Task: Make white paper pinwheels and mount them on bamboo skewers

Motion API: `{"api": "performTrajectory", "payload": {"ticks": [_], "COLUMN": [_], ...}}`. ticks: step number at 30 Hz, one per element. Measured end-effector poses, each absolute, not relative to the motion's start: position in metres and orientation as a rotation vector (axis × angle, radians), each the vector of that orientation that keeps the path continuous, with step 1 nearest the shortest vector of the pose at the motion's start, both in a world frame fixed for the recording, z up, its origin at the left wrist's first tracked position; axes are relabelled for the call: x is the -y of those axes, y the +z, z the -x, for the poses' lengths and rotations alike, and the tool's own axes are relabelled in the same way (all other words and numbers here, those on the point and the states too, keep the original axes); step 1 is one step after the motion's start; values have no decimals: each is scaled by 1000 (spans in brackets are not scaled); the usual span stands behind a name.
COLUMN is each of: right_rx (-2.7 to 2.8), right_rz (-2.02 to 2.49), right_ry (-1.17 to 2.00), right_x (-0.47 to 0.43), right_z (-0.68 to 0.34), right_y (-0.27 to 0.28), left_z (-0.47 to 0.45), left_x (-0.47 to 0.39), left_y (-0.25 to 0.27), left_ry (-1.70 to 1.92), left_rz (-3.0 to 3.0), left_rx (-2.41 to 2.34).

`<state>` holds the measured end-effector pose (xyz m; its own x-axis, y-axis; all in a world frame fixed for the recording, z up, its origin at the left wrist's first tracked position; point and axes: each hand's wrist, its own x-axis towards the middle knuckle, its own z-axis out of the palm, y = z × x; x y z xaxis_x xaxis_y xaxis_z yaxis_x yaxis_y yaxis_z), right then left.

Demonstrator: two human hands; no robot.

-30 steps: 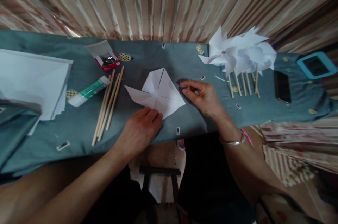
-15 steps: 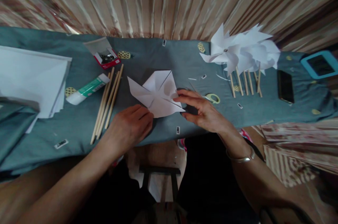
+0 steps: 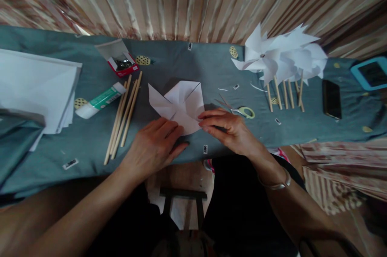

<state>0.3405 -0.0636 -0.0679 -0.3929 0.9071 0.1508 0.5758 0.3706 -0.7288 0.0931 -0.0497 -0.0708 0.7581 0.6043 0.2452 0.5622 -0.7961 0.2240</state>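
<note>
A white paper pinwheel (image 3: 181,105), cut along its corners and partly folded, lies on the cloth-covered table between my hands. My left hand (image 3: 159,138) rests over its near left edge, fingers stretched out flat on the paper and thumb apart. At the right edge, my right hand (image 3: 225,128) pinches a corner of the paper between thumb and fingers. Just beyond the right hand lie scissors (image 3: 246,112) with pale green handles. Several wooden sticks (image 3: 123,118) lie to the left of the pinwheel.
A glue stick (image 3: 101,99) and an open red box (image 3: 122,65) of small metal pieces sit at the left, beside stacked white paper (image 3: 36,87). Finished pinwheels on sticks (image 3: 281,57) lie at the right, near a black phone (image 3: 331,99) and a blue-framed device (image 3: 370,73).
My left hand has slid right onto the paper and its fingers have opened out. My right fingers have closed on the right corner. The view has shifted slightly.
</note>
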Motion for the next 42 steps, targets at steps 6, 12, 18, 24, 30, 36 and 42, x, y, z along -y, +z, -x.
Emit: {"api": "performTrajectory", "payload": {"ticks": [6,12,18,24,30,36,42], "right_rx": [2093,2152,2089,2107,2271,2378,2437], "right_rz": [1248,1264,1359,1349,1366,1386,1369], "right_ry": [805,800,815,796,687,557,373], "right_x": [61,58,56,56,59,65,71], "right_z": [-336,-337,-337,-337,-336,-336,-334], "right_y": [-69,-69,-72,-73,-69,-70,-67], "left_z": [-107,-106,-106,-110,-117,-120,-121], "left_x": [49,48,47,48,49,48,47], "left_y": [-70,-71,-74,-76,-80,-77,-75], "left_ry": [233,253,283,264,273,179,146], "left_rz": [-2803,-2785,-2788,-2788,-2781,-2765,-2752], "left_rx": [-888,-903,-880,-904,-914,-935,-936]}}
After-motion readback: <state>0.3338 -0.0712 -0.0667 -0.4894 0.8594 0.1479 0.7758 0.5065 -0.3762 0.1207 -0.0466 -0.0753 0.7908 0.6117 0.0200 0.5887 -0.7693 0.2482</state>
